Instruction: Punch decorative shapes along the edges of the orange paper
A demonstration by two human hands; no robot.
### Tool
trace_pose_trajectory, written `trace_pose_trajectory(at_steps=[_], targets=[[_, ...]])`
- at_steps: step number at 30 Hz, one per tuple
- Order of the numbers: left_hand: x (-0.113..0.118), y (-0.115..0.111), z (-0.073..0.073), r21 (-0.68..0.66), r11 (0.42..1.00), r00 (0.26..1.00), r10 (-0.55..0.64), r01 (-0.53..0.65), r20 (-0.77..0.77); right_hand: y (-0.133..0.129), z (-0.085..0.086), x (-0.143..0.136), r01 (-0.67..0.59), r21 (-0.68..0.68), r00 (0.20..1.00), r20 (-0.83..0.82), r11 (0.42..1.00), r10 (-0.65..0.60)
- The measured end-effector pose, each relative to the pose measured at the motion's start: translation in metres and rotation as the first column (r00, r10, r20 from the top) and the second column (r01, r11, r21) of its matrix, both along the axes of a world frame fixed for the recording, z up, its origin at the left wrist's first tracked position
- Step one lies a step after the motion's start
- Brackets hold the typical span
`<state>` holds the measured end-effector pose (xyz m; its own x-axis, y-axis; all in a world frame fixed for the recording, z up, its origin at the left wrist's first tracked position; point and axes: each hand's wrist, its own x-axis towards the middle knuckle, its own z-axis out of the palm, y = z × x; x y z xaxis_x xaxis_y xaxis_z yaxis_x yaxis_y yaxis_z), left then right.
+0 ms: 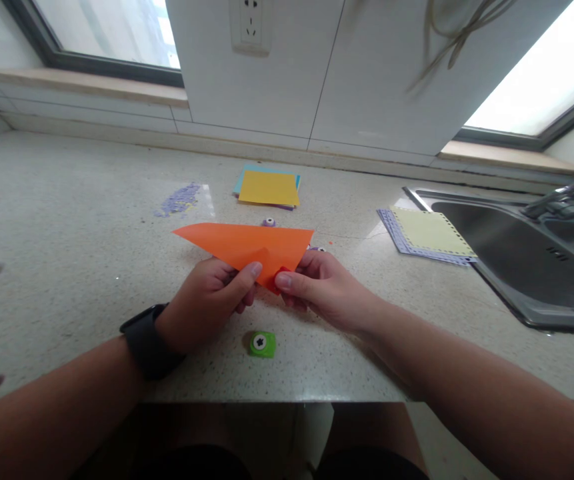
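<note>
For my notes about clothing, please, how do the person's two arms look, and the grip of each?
The left arm wears a dark, wide-banded watch; the right arm wears none. Both forearms are bare, with no sleeve in view. The left grip and right grip show no gloves.

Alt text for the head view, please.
The left grip holds an orange sheet above the counter; the right grip holds a red object at its edge. A green punch lies nearer the camera, yellow paper beyond.
</note>
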<state>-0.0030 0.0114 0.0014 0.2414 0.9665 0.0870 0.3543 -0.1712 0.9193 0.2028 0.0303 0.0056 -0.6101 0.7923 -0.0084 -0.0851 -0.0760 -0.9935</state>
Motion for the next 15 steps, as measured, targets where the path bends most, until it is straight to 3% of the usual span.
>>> trace_pose_trajectory(at_steps=[15], targets=[[0.0004,-0.0015,-0.0010,-0.023,1.000,0.999,-0.013,0.014,0.030,-0.0017,0.0064,0.0006,-0.031,0.104,0.999,0.044,0.994,0.026]])
